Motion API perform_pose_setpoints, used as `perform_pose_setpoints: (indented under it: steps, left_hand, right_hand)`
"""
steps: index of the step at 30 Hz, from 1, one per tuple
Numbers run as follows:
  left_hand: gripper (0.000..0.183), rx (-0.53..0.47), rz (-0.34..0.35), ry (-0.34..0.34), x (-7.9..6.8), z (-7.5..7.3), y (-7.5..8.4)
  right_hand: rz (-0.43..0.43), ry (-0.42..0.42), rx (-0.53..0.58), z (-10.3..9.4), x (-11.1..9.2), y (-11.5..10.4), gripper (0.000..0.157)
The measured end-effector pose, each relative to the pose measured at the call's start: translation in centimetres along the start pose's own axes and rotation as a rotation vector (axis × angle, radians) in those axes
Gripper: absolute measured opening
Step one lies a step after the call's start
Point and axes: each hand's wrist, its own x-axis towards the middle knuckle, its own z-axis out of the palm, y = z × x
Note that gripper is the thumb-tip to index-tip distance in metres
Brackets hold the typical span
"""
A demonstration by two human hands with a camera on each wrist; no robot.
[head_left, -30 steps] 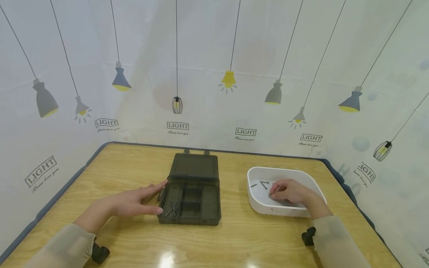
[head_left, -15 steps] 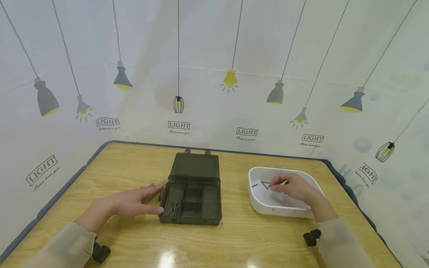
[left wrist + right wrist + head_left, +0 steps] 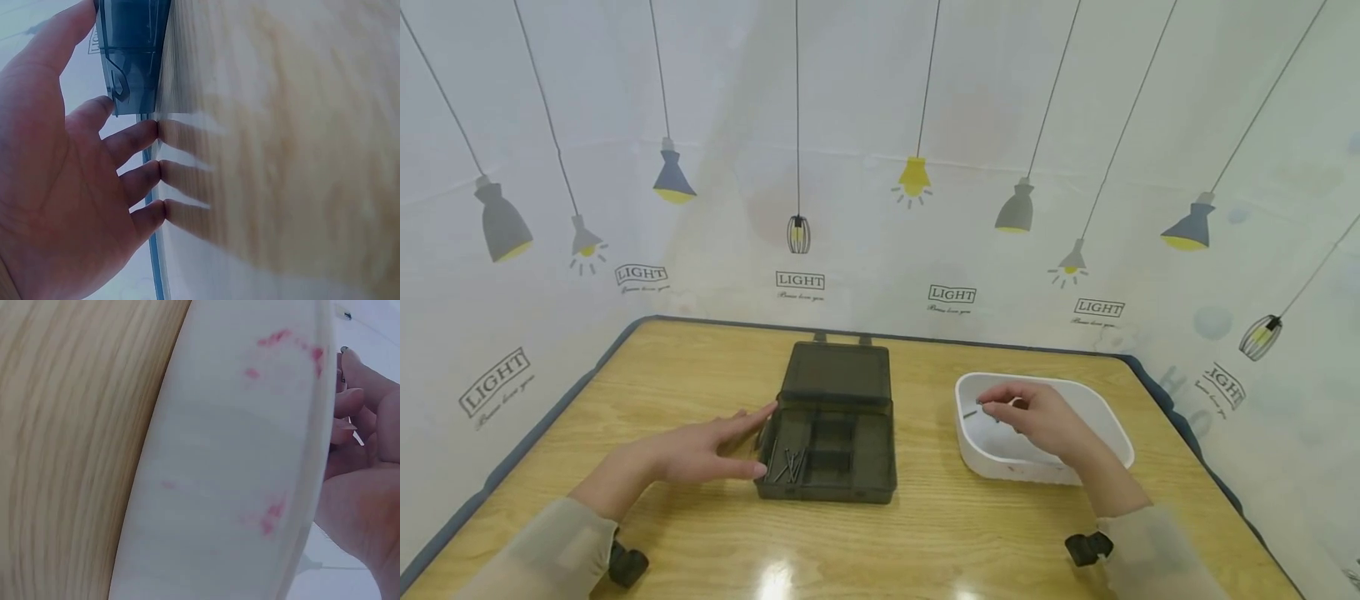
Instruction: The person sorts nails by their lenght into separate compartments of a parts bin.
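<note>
A dark translucent organizer box [image 3: 871,467] lies with its lid laid back on the table. Several thin metal screws [image 3: 789,465] lie crossed in its left compartment. My left hand [image 3: 700,450] rests at the box's left side, fingers spread and straight, thumb and index finger touching its edge; in the left wrist view the other fingertips touch the tabletop. To the right stands a white tray [image 3: 1022,472]. Inside it my right hand [image 3: 1037,417] pinches a small screw [image 3: 980,403] between thumb and fingertips, mostly hidden. Another screw [image 3: 970,414] lies by the tray's left wall.
The wooden table [image 3: 925,533] has a dark blue edge against a curtain [image 3: 865,100] printed with lamps. Bare wood separates the box from the tray. Red marks [image 3: 272,515] stain the tray's outer wall. Black wrist cameras [image 3: 627,565] sit on both sleeves.
Inside the tray, my right hand has lifted from near the middle and moved left, with a small screw at its fingertips. My left hand and the box have stayed put.
</note>
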Motion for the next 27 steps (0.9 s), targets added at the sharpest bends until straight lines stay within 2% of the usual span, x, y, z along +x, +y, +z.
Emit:
perform_pose_setpoints:
  steps: [5,13,21,27]
  left_hand:
    - [0.096,-0.013,0.002,-0.007,0.0,0.0,0.1]
    - [0.096,-0.01,0.003,-0.011,0.1,-0.1,0.0]
    - [0.096,-0.003,0.013,-0.006,0.0,-0.1,0.1]
    - [0.095,-0.005,0.01,-0.01,0.1,-0.1,0.0]
  right_hand:
    - [-0.027,-0.003,0.062,1.5,-0.2,-1.7,0.027]
    - [-0.137,-0.056,0.078,4.4,0.2,-4.0,0.026]
    - [-0.152,-0.108,0.079,7.0,1.1,-5.8,0.021]
    - [-0.171,-0.14,0.107,8.8,1.7,-6.4,0.024]
